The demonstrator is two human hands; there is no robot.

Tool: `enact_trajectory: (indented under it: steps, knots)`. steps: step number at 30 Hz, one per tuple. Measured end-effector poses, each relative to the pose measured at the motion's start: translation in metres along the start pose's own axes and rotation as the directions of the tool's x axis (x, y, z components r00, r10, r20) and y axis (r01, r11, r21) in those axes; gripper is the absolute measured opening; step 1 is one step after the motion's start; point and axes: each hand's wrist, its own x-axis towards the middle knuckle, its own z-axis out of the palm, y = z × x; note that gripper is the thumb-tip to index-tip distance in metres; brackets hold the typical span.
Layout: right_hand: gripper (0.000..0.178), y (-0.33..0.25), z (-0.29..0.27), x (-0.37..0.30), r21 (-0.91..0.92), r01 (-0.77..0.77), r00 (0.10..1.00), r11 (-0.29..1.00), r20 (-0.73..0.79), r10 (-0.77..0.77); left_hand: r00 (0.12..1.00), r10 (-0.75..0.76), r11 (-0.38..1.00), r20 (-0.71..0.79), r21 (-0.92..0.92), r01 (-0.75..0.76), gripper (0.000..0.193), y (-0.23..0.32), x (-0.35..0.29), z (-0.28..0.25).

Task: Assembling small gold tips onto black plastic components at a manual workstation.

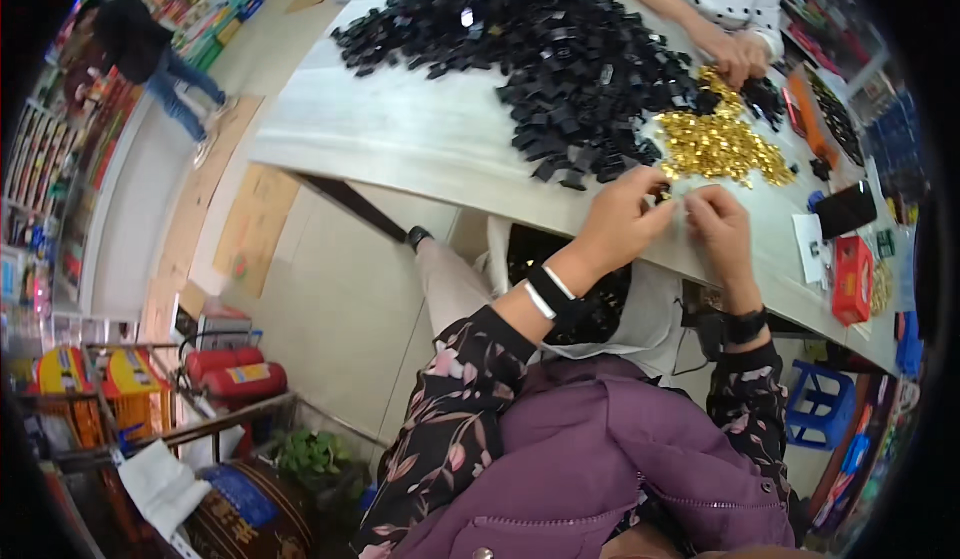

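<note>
My left hand (628,221) is above the table's near edge, thumb and fingers pinched on a small black piece (663,192). Close beside it my right hand (722,227) is also closed, fingertips together; whatever it may hold is too small to make out. Just beyond both hands lies a heap of small shiny gold pieces (725,147). A much larger heap of flat black pieces (570,79) spreads from there to the far left of the pale table (340,124). Across the table, a co-worker's hands (738,54) touch the far side of the gold heap.
At the right are a dark phone (847,209), a red box (852,281) and an orange tray (812,124). Below the table edge, a white sack (650,309) holds dark pieces. A blue stool (820,406) stands lower right; red fire extinguishers (240,381) and a standing person (140,44) are left.
</note>
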Motion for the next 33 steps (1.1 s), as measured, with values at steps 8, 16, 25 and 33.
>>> enact_trajectory:
  steps: [8, 16, 25, 33]
  knots:
    - [0.010, -0.005, 0.002, -0.005, 0.469, -0.183, 0.980, 0.864, 0.159, 0.121, 0.996, 0.037, 0.960, 0.078, 0.275, -0.057, 0.023, 0.016, -0.004, -0.003]
    - [0.009, -0.004, -0.003, -0.012, 0.567, -0.207, 0.978, 0.797, 0.151, 0.147, 0.977, 0.186, 0.920, 0.102, 0.331, -0.210, 0.022, 0.007, -0.003, 0.002]
    - [0.012, -0.005, -0.005, -0.014, 0.571, -0.317, 0.945, 0.757, 0.262, 0.198, 0.976, 0.112, 0.925, 0.186, 0.340, -0.171, 0.026, 0.012, -0.005, 0.000]
    - [0.014, -0.006, -0.011, -0.010, 0.369, -0.292, 0.928, 0.882, 0.332, 0.168, 0.974, 0.037, 0.929, 0.223, 0.352, -0.116, 0.022, 0.017, -0.004, 0.000]
